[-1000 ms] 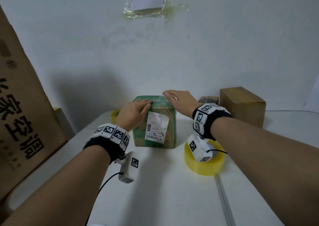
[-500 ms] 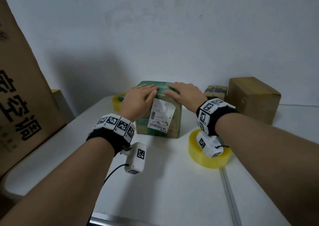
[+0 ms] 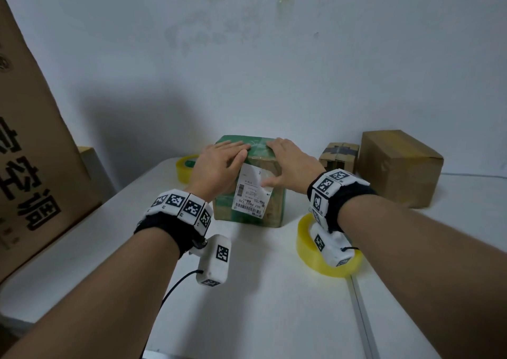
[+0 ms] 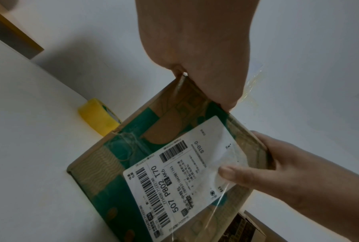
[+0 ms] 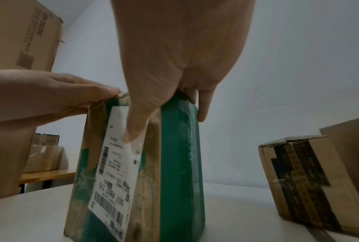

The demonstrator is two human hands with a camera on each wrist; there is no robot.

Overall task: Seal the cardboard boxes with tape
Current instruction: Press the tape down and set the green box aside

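Flat, both hands [image 3: 219,164] (fingertips meeting) press the green box [image 3: 248,207] top edge.

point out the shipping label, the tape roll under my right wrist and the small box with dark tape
shipping label [image 3: 251,194], head view, its white middle
tape roll [image 3: 307,245], head view, left outer wall
small box [image 3: 338,157], head view, front face

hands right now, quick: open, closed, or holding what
Left hand: open, fingers flat on top of the green box.
Right hand: open, palm on the box top, thumb pressing the shipping label.
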